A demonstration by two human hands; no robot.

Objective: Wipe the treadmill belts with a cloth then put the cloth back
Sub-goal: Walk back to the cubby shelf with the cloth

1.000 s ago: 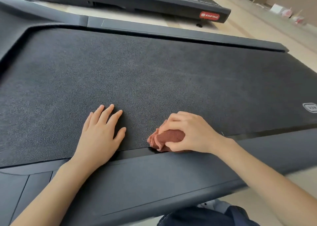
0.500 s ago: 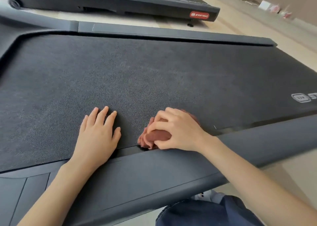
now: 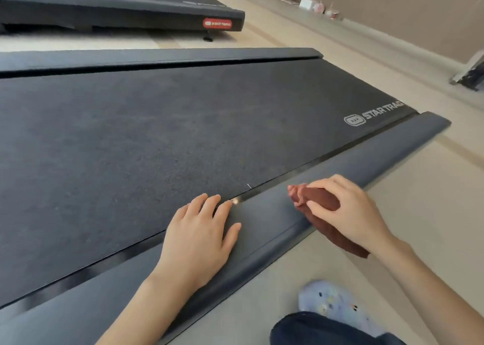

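A wide black treadmill belt [image 3: 157,135] fills the left and middle of the head view, framed by a grey side rail [image 3: 353,161] on the near side. My left hand [image 3: 199,237] rests flat on that rail, fingertips reaching the belt's edge. My right hand [image 3: 348,213] grips a bunched reddish-brown cloth [image 3: 319,203] over the rail's outer edge. Part of the cloth hangs down below my wrist. A second treadmill belt [image 3: 104,1] lies further back at the top left.
Beige floor [image 3: 392,200] runs along the right of the rail. My light blue shoe [image 3: 332,305] and dark trouser knee [image 3: 314,329] sit at the bottom right. Small items [image 3: 319,6] stand by the far wall, and a dark machine base [image 3: 471,74] shows at the right edge.
My right hand has carried the cloth off the belt's edge onto the outer side rail. My left hand slid back from the belt onto the rail. The view swung toward the belt's rear end.
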